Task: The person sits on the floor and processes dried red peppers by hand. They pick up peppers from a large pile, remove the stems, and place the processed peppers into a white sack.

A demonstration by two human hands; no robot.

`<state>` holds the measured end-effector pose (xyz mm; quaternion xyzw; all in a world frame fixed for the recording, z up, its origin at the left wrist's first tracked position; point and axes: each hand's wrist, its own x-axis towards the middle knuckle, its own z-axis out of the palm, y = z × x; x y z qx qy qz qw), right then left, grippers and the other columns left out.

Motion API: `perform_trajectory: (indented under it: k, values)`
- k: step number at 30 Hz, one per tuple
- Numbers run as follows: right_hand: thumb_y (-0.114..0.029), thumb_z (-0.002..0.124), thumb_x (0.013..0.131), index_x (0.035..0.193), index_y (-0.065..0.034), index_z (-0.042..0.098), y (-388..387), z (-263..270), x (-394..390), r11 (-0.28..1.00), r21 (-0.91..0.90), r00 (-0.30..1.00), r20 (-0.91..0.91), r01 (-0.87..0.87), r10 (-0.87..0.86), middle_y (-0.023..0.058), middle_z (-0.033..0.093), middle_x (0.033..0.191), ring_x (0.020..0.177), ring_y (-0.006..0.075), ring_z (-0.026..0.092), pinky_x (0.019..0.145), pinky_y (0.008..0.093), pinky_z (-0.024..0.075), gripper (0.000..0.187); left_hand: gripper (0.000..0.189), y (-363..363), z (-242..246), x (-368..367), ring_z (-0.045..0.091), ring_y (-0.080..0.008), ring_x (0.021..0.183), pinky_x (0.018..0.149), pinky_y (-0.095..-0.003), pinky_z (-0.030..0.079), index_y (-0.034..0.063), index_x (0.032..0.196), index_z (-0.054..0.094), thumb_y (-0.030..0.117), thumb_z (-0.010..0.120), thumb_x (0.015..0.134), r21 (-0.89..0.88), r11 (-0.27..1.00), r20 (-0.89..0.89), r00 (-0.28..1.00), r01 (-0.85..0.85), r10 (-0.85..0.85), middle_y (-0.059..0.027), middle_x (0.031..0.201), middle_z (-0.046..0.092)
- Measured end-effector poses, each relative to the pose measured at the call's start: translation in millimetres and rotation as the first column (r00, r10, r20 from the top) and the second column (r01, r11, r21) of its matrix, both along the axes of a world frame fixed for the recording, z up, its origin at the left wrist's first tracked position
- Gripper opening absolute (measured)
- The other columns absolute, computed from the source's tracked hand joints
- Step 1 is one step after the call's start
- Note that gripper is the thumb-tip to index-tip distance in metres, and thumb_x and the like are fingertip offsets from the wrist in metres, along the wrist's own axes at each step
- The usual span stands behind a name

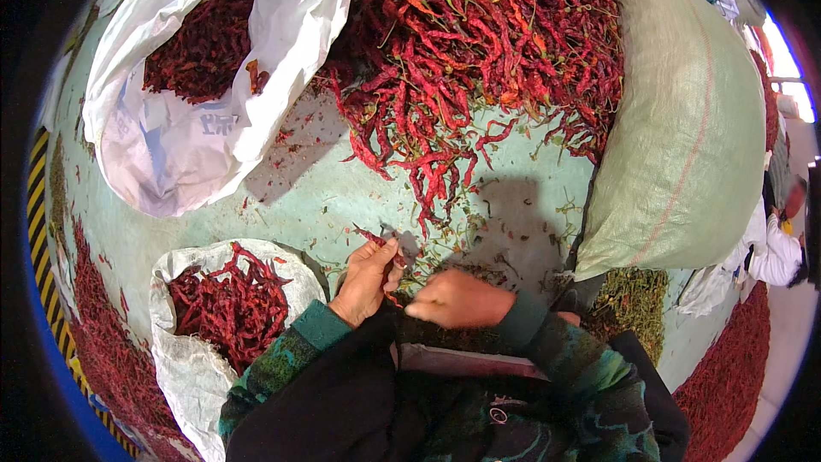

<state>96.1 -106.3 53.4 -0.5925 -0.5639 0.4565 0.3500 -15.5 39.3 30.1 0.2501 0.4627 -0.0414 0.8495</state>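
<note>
Dried red chili peppers (370,235) are pinched in my left hand (367,279), their tips poking out past thumb and fingers. Close on its right is my right hand (458,300), blurred, with the fingers curled; whether anything sits between them is hidden. A large heap of dried red chilies (474,45) spreads beyond my hands, its loose front edge trailing towards me. Left of my left hand, an open white woven sack (298,263) holds more dried chilies (231,298). Stem scraps (449,244) litter the floor around my hands.
A bigger white bag (186,167) lies open at upper left with darker chilies inside. At right rests a full pale-green woven sack (680,128). Chili piles (728,359) flank both sides. Black-and-yellow tape (40,218) marks the left floor edge. Another person (777,256) is at far right.
</note>
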Motion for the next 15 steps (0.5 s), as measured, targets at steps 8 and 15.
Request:
perform_trajectory:
  k: [8,15]
  values:
    - [-0.003,0.053,0.072,0.084,-0.0072,0.058,1,-58,121,0.707,0.122,0.465,0.674,0.697,-0.574,0.0171,0.054,0.090,0.076,0.0369,0.053,0.061,0.0473,0.0430,0.014,0.011,-1,-3,0,0.049,-0.0102,0.053,0.049,-0.0266,0.045,0.0013,0.091,0.056,0.012,0.054,0.089,0.013,0.995,0.123,0.988,0.096,-0.097,-0.0023,0.068,0.054]
    - [0.000,0.056,0.067,0.092,-0.0071,0.057,29,-65,167,0.821,0.220,0.309,0.850,0.527,-0.426,0.0193,0.046,0.104,0.078,0.0384,0.055,0.065,0.0469,0.0458,0.026,0.021,-3,0,-5,0.038,-0.0077,0.048,0.046,-0.0242,0.036,0.0006,0.093,0.056,0.021,0.052,0.092,-0.110,0.989,0.040,0.994,0.102,-0.098,0.0019,0.059,0.043]
